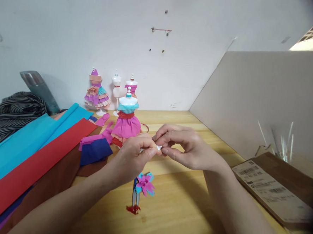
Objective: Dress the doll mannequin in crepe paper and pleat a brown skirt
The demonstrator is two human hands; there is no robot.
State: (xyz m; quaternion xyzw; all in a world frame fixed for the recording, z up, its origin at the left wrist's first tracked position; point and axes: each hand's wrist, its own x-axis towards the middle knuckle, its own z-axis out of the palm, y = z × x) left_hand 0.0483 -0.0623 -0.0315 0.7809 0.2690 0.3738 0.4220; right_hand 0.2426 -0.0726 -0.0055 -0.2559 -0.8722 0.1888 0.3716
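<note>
both hands are pinching: i have the left hand [137,153] and the right hand [185,145] close together, thumbs and fingers closed on a tiny white scrap [159,148] over the middle of the pale wooden tabletop [174,210]. its back edge meets the white wall [98,28], and a slanting grey panel [269,88] bounds my right. to my left, long flat sheets of blue, red and brown crepe paper [41,157] reach past the left forearm. a flat brown cardboard box [279,193] with printed labels limits the right forearm's side. just beyond the left hand stands a white dress form in a pink skirt [126,124]; three more forms are behind it. nearer me lies a pink-and-blue paper flower [145,183], on scissors [136,197] whose tips touch a crumpled red scrap [133,210]. i see wood grain between the forearms, my widest room to move.
</note>
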